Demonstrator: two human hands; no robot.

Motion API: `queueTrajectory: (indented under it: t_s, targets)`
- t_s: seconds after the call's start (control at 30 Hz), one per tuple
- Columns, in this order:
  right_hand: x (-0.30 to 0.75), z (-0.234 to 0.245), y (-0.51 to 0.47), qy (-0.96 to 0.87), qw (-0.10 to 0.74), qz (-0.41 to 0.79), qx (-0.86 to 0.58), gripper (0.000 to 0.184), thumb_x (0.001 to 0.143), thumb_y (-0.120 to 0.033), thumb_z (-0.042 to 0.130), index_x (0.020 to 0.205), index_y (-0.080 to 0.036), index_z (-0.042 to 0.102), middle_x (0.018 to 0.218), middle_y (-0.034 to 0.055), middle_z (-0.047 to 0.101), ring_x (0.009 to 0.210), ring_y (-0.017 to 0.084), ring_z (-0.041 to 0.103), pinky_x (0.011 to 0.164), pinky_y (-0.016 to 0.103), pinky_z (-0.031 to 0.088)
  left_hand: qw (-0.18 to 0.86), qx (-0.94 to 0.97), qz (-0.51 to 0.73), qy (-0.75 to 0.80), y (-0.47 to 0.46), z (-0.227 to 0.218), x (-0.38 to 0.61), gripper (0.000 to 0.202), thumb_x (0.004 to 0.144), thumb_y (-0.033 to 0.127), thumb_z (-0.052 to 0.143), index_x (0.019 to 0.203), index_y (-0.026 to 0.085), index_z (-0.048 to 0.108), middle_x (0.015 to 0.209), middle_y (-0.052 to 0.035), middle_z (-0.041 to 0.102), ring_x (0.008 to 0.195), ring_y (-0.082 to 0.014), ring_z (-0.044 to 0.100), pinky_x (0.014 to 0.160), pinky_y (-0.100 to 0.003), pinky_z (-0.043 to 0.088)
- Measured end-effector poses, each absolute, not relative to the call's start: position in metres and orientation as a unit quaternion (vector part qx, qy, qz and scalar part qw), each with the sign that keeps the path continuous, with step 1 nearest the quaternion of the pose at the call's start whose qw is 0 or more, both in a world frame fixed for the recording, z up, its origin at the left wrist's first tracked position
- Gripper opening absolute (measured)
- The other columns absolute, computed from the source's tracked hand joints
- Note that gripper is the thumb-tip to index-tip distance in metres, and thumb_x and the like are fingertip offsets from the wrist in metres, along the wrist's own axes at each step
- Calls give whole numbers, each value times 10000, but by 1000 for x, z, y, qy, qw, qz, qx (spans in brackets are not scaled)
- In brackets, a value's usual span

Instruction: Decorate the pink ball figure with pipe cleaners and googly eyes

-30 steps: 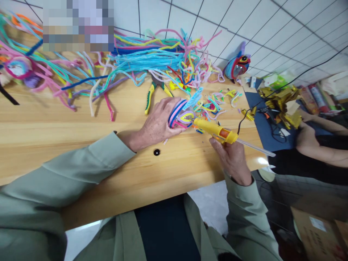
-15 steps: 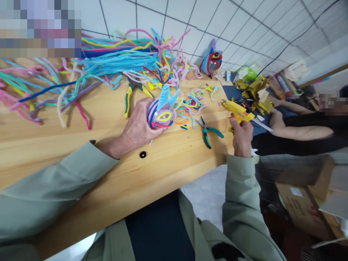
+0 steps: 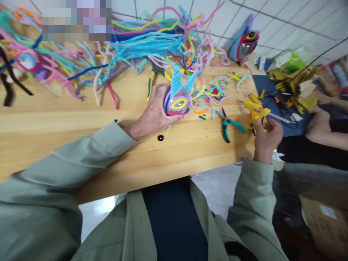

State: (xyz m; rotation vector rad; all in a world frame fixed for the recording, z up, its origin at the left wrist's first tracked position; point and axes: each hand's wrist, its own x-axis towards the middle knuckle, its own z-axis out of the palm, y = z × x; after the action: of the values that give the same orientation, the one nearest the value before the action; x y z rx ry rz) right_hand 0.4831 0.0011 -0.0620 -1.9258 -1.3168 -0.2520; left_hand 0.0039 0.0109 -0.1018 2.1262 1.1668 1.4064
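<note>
My left hand [image 3: 153, 112] is wrapped round a small pipe-cleaner figure [image 3: 178, 98] with blue ears and a yellow-ringed eye, resting on the wooden table [image 3: 81, 123]. My right hand [image 3: 266, 139] is at the table's right end, its fingers on the handle of a yellow glue gun [image 3: 254, 110] that stands on the table edge. Teal-handled pliers [image 3: 230, 125] lie between the two hands.
A heap of coloured pipe cleaners [image 3: 141, 50] covers the far side, with yellow-handled pliers [image 3: 150, 85] in it. A finished fish figure [image 3: 244, 41] stands at the back right. Another person's arm [image 3: 326, 132] rests by a dark mat with gold foil [image 3: 293, 81].
My right hand took the glue gun away from the figure, carried it right and set it down at the table's end. The left hand kept hold of the figure.
</note>
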Motion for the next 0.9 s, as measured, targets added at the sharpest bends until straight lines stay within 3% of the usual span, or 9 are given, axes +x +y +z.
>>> queueTrajectory:
  t_s: [0.03,0.1,0.17,0.27,0.4,0.53,0.73,0.9]
  targets:
    - [470,-58,-11,-494,404,-89,-765,287,767,-94,903,981,-228,767,1022,147,794,883,261,732,856,463,564,169,749,494,408,13,-105,3,973,901,819,857,1638,364,415,1587,-148,585,1505,-449,579,1238,-772,541]
    - [429,-49,-39,-545,425,-13,-723,187,845,-164,873,991,-243,786,990,124,810,881,266,753,863,454,588,174,747,494,410,15,-109,3,1017,882,843,856,1648,353,400,1606,-153,578,1504,-451,583,1238,-756,538]
    - [372,-42,-64,-673,389,77,-625,103,944,-289,827,1041,-252,823,1021,91,833,929,268,779,909,448,616,174,739,499,418,17,-110,3,1028,888,841,852,1661,353,382,1614,-155,578,1517,-449,583,1250,-742,530]
    - [289,-37,-84,-795,316,168,-490,54,1022,-286,754,1019,-264,803,945,36,816,847,227,757,845,392,612,157,728,514,426,19,-109,3,1018,907,776,872,1675,365,345,1624,-154,574,1540,-425,574,1278,-725,517]
    - [225,-41,-79,-835,231,167,-470,57,1046,-256,713,1038,-249,769,1002,62,805,892,238,741,875,395,591,143,719,527,430,22,-108,3,990,897,641,918,1658,379,341,1627,-146,579,1540,-415,584,1283,-698,514]
    - [203,-50,-68,-825,174,139,-519,101,1032,-346,763,1016,-249,740,1039,80,793,926,252,723,833,382,557,166,715,533,421,25,-108,8,996,882,590,937,1651,363,347,1637,-163,566,1589,-421,537,1317,-700,479]
    - [193,-62,-60,-810,182,119,-545,125,1058,-341,685,966,-256,698,999,81,783,881,243,699,791,377,528,211,714,512,429,22,-105,13,1038,838,636,959,1652,335,389,1680,-177,529,1629,-460,491,1343,-745,438]
    - [191,-65,-57,-790,197,134,-564,143,1025,-351,722,918,-271,671,918,56,771,839,237,692,790,380,532,200,717,516,424,23,-105,14,1007,842,560,962,1646,338,397,1693,-172,534,1626,-443,498,1334,-736,460]
